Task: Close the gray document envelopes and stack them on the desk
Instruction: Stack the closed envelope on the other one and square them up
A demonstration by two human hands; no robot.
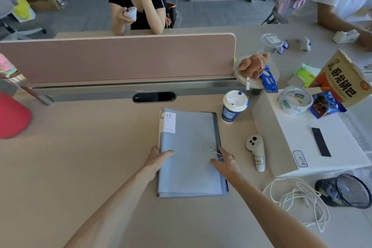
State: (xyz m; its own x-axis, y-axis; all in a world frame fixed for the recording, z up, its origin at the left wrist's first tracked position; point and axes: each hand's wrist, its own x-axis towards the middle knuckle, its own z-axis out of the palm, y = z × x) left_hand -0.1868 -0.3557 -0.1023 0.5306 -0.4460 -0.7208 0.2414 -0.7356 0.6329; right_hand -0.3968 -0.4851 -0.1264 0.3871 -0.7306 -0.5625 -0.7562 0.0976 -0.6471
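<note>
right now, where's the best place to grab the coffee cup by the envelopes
Probably the paper wall of the coffee cup below its white lid, fingers wrapping from the near right side. It stands upright, and the stack of gray envelopes lies close on its left.

Desk (80, 167): matt pale wood-look laminate, smooth. Gray document envelopes (191, 167) stacked mid-desk: translucent plastic, slight sheen, thin string tie. Coffee cup (233, 106): paper, glossy white plastic lid. Divider panel (120, 58) along far edge: matt pink cloth. Pen holder (346, 191), right edge: black metal mesh.
</note>
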